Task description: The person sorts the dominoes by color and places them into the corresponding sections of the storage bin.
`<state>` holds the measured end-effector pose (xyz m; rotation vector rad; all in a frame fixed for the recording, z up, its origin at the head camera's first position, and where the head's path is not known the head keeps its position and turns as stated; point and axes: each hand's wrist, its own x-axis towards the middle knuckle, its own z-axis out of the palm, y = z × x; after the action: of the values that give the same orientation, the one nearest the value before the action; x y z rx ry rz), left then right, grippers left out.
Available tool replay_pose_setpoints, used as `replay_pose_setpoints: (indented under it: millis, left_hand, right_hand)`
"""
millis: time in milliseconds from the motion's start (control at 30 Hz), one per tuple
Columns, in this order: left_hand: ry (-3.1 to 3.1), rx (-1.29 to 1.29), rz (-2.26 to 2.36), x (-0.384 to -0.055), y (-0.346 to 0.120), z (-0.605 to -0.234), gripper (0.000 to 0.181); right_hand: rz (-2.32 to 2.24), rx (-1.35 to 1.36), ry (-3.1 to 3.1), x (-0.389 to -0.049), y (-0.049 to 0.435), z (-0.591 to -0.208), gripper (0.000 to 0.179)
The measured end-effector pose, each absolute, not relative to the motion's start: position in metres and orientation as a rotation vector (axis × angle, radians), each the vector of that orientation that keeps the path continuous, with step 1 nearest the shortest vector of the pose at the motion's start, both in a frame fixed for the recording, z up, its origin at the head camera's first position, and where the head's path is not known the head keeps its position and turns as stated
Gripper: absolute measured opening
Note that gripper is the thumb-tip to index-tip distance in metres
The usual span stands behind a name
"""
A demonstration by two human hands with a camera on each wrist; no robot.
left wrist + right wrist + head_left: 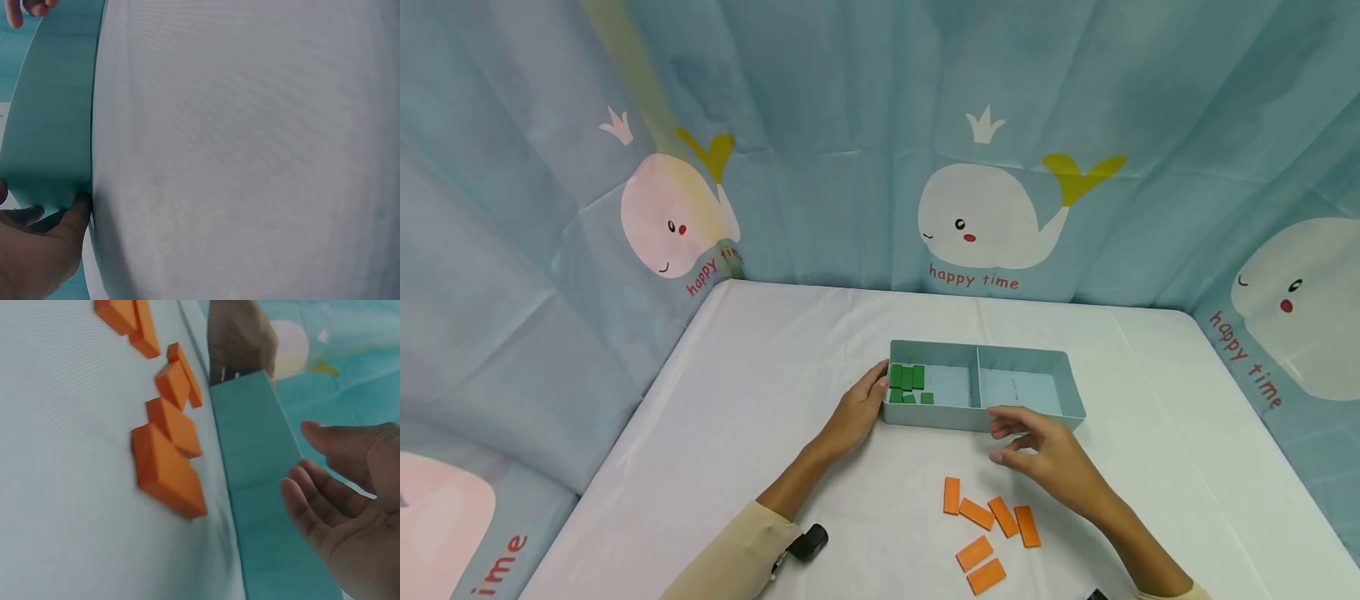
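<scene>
while the left hand (853, 412) grips the left end of a pale blue-green box (940, 419) just right of the middle of the frame, the right hand (1048, 454) hangs at the box's front wall, right of centre, its thumb apart from its loosely bent fingers and nothing between them. whether those fingertips touch the wall cannot be told. a divider (978, 379) splits the box into two compartments; in the left one lie six green pieces (918, 377), three in a row toward the back and three along the front. six orange blocks (952, 496) lie on the white cloth (760, 375) at lower centre: four in a ragged row slanting down to the right, and two side by side below them. at lower left, a beige sleeve (730, 554) shows beside a small black device (808, 543). across the top of the frame hangs a blue curtain (835, 125) printed with pale whales (977, 212).
</scene>
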<state>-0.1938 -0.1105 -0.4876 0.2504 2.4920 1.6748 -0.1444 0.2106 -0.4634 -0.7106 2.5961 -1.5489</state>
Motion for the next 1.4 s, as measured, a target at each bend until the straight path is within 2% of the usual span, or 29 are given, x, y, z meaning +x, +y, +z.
replay_pose_setpoints:
  millis: [367, 1067, 1400]
  left_hand:
    - [2.491, 0.275, 1.679, -0.195, -0.112, -0.489, 0.058]
    - [2.478, 0.259, 1.690, -0.196, -0.111, -0.490, 0.057]
    - [2.488, 0.265, 1.697, -0.195, -0.111, -0.490, 0.058]
  right_hand:
    - [-1.530, -0.656, 2.566, -0.128, 0.226, -0.470, 0.051]
    - [-1.409, -0.471, 2.414, -0.099, 0.247, -0.481, 0.062]
    - [-1.371, -0.552, 2.474, -0.087, 0.254, -0.489, 0.066]
